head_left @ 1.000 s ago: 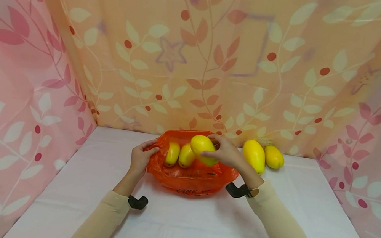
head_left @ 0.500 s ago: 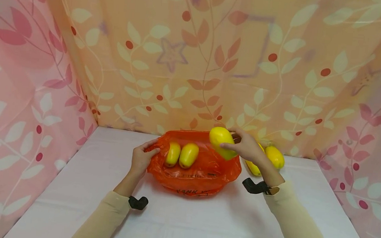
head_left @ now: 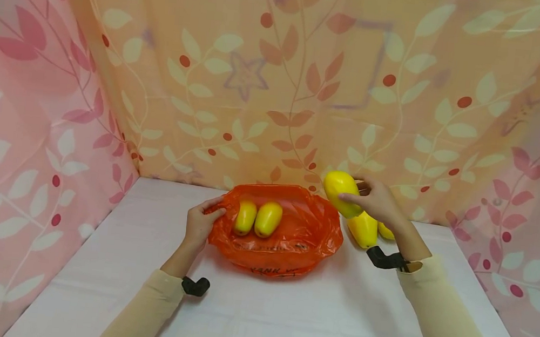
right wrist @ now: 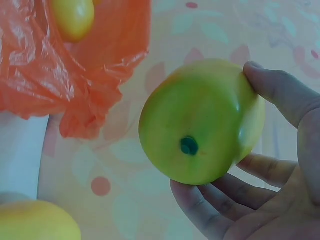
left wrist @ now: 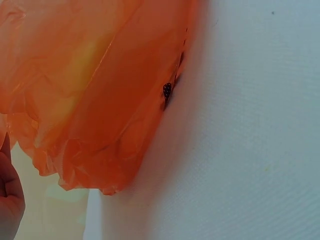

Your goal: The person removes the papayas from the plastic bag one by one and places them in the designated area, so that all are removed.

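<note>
My right hand [head_left: 379,203] grips a yellow mango [head_left: 338,188] by its side, raised above the table just past the bag's right edge. In the right wrist view this mango [right wrist: 200,122] shows a greenish end with a dark stem nub, between thumb and fingers. An orange-red plastic bag [head_left: 275,264] lies with its mouth spread wide. Two mangoes [head_left: 269,220] rest side by side inside its left part. My left hand [head_left: 199,224] pinches the bag's left rim. The left wrist view shows the bag's crumpled side [left wrist: 125,100] and part of that hand.
Two more mangoes lie on the table right of the bag: one [head_left: 364,231] stands partly below the held mango, the other [head_left: 385,231] is mostly hidden by my right hand. A white cloth [head_left: 255,319] covers the table. Patterned curtains [head_left: 297,84] close off the back and sides.
My right hand has carried the mango up and to the right, from over the bag's opening to beyond its right edge. The left hand keeps its place on the rim.
</note>
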A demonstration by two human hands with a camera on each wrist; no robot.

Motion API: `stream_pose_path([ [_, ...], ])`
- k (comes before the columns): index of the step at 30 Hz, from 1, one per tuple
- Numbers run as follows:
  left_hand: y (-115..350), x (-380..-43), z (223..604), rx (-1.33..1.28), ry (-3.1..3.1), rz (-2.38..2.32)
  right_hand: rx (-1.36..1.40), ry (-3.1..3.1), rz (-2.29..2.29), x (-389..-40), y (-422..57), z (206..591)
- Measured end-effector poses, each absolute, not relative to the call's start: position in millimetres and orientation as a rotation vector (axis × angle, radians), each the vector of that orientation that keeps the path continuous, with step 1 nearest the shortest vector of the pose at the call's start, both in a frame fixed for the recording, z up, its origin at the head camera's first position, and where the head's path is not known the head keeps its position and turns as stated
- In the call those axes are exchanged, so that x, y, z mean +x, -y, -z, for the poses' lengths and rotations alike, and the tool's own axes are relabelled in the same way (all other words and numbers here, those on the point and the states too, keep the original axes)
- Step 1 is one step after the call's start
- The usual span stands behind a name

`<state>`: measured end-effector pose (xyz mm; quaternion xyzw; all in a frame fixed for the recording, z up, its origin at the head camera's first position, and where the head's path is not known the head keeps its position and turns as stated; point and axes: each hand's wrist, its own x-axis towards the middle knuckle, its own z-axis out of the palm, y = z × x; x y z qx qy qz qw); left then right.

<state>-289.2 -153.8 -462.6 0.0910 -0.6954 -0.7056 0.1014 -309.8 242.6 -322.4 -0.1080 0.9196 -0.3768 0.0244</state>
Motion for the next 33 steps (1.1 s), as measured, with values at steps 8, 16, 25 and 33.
stream_pose_path([
  [8, 153.1, -288.6, 463.4, 0.273, 2.03, 2.093, -0.3, -2.865, 1.135, -309.1, -254.1, 317.2],
  [16, 153.4, -288.7, 461.4, 0.279, 2.043, 2.085, -0.254, -2.88, 1.102, -310.3, -267.7, 313.9],
  [25, 153.1, -288.4, 462.5, 0.28, 2.035, 2.101, -0.228, -2.897, 1.084, -308.7, -278.2, 311.9],
  [33, 154.7, -288.9, 462.5, 0.285, 2.027, 2.096, -0.215, -2.911, 1.044, -307.9, -284.7, 309.8],
])
